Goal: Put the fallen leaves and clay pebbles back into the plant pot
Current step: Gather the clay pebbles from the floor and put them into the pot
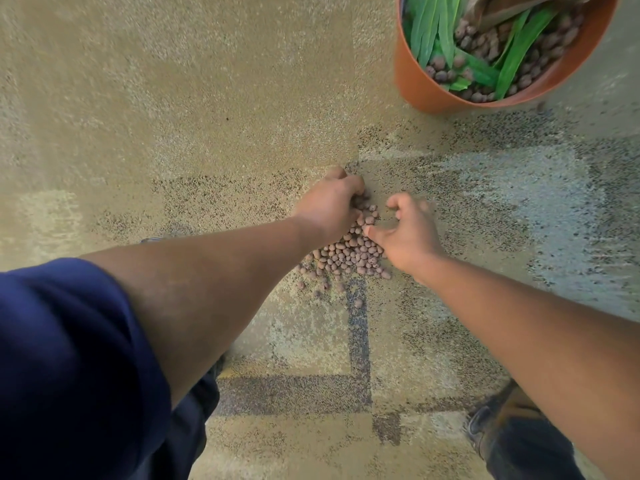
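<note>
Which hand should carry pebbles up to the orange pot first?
Probably the right hand: it is on the pot's side of the pebble pile. The left hand is curled over the pile's far-left edge.

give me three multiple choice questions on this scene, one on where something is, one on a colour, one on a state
1. Where does the pile of pebbles lie?
A. on the carpet between the two hands
B. inside a bucket
C. on a table

2. What colour is the pot?
A. white
B. orange
C. black

3. What state are the leaves in?
A. scattered on the carpet
B. held in the right hand
C. lying in the pot on top of pebbles

Answers:
1 A, the pile sits on the carpet with the left hand at its far-left edge and the right hand at its right edge.
2 B, its wall and rim are orange.
3 C, the green leaves rest inside the pot and none show on the carpet.
</note>
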